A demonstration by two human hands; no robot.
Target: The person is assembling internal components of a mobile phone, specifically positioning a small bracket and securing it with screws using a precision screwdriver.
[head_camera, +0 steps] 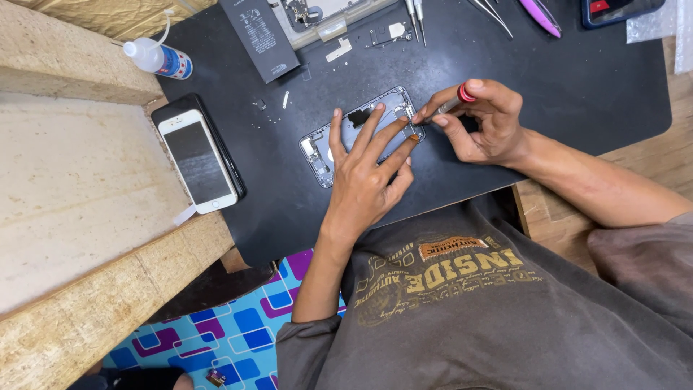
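Observation:
An opened phone housing (323,144) lies on the black work mat (548,79), its insides showing. My left hand (364,170) rests flat on it with fingers spread, pressing it down. My right hand (485,119) pinches a small screwdriver (455,102) with a red cap, its tip at the housing's upper right corner, close to my left fingertips.
A white-faced phone (196,160) on a dark slab sits at the mat's left edge. A white squeeze bottle (155,58), a black phone battery (260,36), a parts tray (317,18), tweezers (491,14), a purple tool (540,16) and loose screws lie at the back. Wooden boards flank the left.

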